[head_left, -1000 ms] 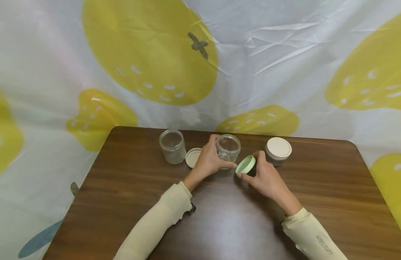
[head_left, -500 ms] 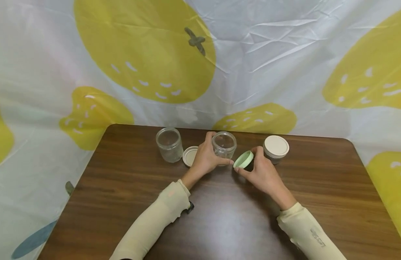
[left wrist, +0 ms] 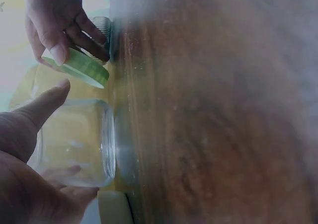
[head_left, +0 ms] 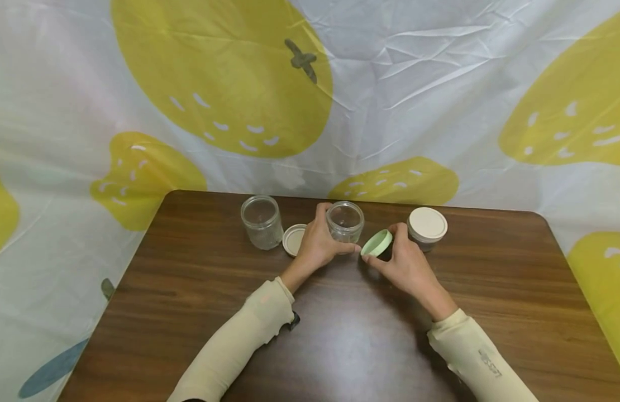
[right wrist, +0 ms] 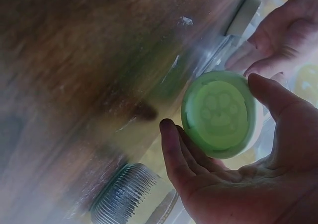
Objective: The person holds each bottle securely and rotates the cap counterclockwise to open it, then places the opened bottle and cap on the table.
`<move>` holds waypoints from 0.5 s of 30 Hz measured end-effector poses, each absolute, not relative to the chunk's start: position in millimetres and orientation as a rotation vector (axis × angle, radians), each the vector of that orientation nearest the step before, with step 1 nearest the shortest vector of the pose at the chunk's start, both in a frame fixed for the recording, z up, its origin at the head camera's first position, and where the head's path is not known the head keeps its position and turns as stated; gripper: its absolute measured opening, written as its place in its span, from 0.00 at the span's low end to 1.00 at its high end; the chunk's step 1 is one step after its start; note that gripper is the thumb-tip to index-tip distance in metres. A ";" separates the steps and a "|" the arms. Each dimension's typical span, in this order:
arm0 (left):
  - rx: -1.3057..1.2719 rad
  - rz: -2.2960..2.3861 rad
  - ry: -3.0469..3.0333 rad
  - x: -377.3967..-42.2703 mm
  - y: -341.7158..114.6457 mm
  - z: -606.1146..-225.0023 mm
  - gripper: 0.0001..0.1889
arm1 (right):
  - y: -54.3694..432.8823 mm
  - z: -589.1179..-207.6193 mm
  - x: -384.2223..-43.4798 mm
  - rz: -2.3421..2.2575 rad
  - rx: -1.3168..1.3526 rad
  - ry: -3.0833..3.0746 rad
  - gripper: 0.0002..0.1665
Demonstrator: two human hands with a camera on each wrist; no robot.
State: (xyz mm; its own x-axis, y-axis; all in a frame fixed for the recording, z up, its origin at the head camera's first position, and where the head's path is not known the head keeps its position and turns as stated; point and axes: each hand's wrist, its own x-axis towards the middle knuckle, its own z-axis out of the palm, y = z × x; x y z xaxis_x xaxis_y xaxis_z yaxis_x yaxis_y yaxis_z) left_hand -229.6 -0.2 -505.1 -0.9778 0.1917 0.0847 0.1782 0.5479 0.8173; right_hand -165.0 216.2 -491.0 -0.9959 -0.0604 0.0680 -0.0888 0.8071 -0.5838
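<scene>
My left hand (head_left: 317, 241) holds an open clear glass jar (head_left: 346, 216) that stands upright on the table. Its thumb lies along the near side, and the fingers reach round behind; the left wrist view shows the jar (left wrist: 77, 144) between them. Just to the right, my right hand (head_left: 408, 262) pinches a light green lid (head_left: 377, 243) by its rim. Tilted on edge, the lid is apart from the jar's mouth, near the left thumb tip. A paw-shaped relief marks the green lid (right wrist: 218, 112) in the right wrist view.
Another open glass jar (head_left: 262, 223) stands at the left. A cream lid (head_left: 292, 240) lies flat beside it, partly hidden by my left hand. At the right stands a jar with a cream lid on (head_left: 427, 225). A patterned curtain (head_left: 360, 128) hangs behind the wooden table (head_left: 189, 301).
The whole head view has shifted slightly, with things now a little up and left. Both hands keep their holds on the jar and the green lid.
</scene>
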 end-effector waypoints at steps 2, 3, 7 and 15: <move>0.307 1.438 2.767 -229.0 -0.8 -504.4 0.60 | 216.0 -491.1 -166.1 0.952 0.124 -2.946 0.49; 0.297 1.430 2.774 -228.7 -1.2 -504.0 0.60 | 216.0 -491.0 -166.8 0.951 0.123 -2.948 0.49; 0.296 1.434 2.779 -227.7 -2.0 -502.0 0.58 | 216.1 -489.0 -170.3 0.954 0.130 -2.963 0.49; 0.316 1.493 2.778 -224.4 -1.9 -503.4 0.55 | 215.7 -488.5 -175.4 0.919 0.137 -3.020 0.52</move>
